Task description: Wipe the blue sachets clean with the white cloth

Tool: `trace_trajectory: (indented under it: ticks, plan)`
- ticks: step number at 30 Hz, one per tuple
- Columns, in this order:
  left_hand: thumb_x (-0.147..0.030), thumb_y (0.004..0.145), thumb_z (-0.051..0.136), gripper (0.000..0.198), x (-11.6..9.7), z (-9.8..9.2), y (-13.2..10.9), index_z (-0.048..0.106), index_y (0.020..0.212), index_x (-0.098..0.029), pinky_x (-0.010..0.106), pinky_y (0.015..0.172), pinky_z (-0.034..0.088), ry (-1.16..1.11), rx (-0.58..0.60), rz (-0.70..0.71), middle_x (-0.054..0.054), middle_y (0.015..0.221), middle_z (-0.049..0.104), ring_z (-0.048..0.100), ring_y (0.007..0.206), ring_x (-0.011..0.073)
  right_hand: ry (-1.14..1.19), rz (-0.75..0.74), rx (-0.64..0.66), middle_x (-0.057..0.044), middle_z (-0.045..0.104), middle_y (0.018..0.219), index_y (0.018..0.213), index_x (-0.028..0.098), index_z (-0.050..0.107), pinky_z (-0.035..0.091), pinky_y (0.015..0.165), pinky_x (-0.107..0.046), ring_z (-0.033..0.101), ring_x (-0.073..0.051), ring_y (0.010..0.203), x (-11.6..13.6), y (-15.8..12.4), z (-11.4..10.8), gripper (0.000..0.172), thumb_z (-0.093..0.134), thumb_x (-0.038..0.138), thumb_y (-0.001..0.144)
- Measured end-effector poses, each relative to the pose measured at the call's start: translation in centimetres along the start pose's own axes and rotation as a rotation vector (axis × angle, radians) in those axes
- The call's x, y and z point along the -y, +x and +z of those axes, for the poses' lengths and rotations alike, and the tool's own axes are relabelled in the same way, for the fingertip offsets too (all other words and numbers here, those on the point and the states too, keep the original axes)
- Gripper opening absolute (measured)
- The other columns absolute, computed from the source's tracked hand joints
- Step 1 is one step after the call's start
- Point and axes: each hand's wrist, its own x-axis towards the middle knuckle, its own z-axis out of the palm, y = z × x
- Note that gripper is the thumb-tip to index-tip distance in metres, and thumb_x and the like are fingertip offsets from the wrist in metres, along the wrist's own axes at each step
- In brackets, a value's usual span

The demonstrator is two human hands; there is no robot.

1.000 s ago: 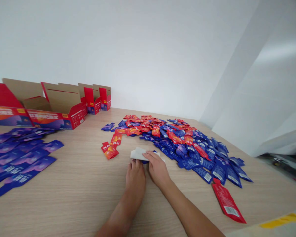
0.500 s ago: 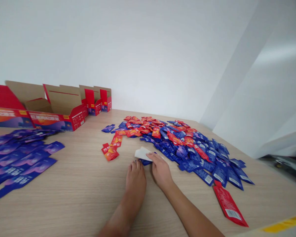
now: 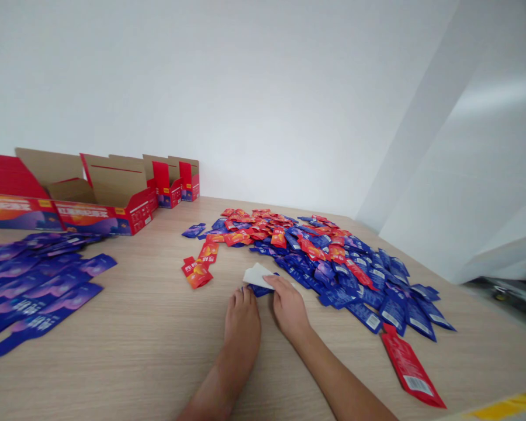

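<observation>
My right hand point(image 3: 289, 304) is closed on a white cloth or paper point(image 3: 258, 273) near the middle of the table. Under the white piece lies a blue sachet point(image 3: 259, 290), partly hidden. My left hand point(image 3: 242, 318) is beside it, fingers together, with its fingertips at the sachet's left edge; what they pinch is too small to make out. Left of the hands lie red-orange sachets point(image 3: 197, 273). Behind and to the right spreads a large pile of red and blue sachets point(image 3: 324, 270).
Blue sachets point(image 3: 39, 292) lie in overlapping rows at the left. Open red cardboard boxes point(image 3: 96, 216) stand behind them along the wall. A single red sachet point(image 3: 411, 367) lies at the right front, near yellow tape point(image 3: 508, 406) at the table's corner.
The whole view has shifted slightly. Both hands stay by the blue sachet, and the white piece is still over it.
</observation>
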Motion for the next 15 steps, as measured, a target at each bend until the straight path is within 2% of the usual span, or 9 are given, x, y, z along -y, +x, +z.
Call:
trace_trajectory:
  ticks: [3, 7, 10, 12, 15]
  plan:
    - [-0.040, 0.095, 0.069, 0.043, -0.1, -0.1, 0.0, 0.062, 0.133, -0.020, 0.055, 0.105, 0.055, -0.010, 0.006, 0.001, 0.011, 0.140, 0.063, 0.062, 0.126, 0.0284, 0.010, -0.053, 0.046, -0.001, 0.073, 0.139, 0.129, 0.028, 0.078, 0.042, 0.118, -0.026, 0.065, -0.015, 0.131, 0.9, 0.4, 0.6, 0.064, 0.047, -0.006, 0.084]
    - [-0.040, 0.095, 0.069, 0.045, 0.1, -0.1, -0.1, 0.061, 0.135, -0.021, 0.056, 0.106, 0.055, -0.019, 0.016, 0.013, 0.011, 0.144, 0.061, 0.061, 0.128, 0.0290, -0.040, 0.073, -0.009, -0.012, 0.075, 0.133, 0.129, 0.020, 0.077, 0.047, 0.114, -0.032, 0.068, -0.022, 0.127, -0.8, 0.6, 0.0, 0.062, 0.048, -0.007, 0.081]
    - [-0.040, 0.095, 0.069, 0.045, 0.2, -0.1, -0.1, 0.061, 0.135, -0.021, 0.056, 0.106, 0.054, -0.025, 0.024, 0.013, 0.011, 0.145, 0.060, 0.061, 0.128, 0.0291, -0.065, 0.158, -0.054, -0.015, 0.077, 0.127, 0.129, 0.015, 0.077, 0.051, 0.110, -0.035, 0.071, -0.025, 0.121, -2.1, 0.2, -0.8, 0.062, 0.043, -0.007, 0.082]
    - [-0.040, 0.095, 0.069, 0.045, 0.1, -0.2, -0.1, 0.061, 0.135, -0.021, 0.056, 0.106, 0.055, -0.030, 0.027, 0.008, 0.011, 0.144, 0.061, 0.061, 0.128, 0.0289, -0.055, 0.147, -0.062, -0.014, 0.076, 0.129, 0.131, 0.016, 0.076, 0.050, 0.112, -0.036, 0.071, -0.024, 0.122, -2.0, -0.1, -0.9, 0.063, 0.040, -0.007, 0.084]
    - [-0.041, 0.095, 0.069, 0.045, 0.0, -0.4, 0.0, 0.061, 0.135, -0.021, 0.056, 0.106, 0.054, -0.041, 0.027, -0.001, 0.011, 0.143, 0.061, 0.061, 0.128, 0.0290, -0.010, 0.028, -0.019, -0.006, 0.072, 0.140, 0.136, 0.023, 0.073, 0.045, 0.118, -0.031, 0.065, -0.017, 0.132, -0.5, -0.1, -0.2, 0.065, 0.040, -0.006, 0.087]
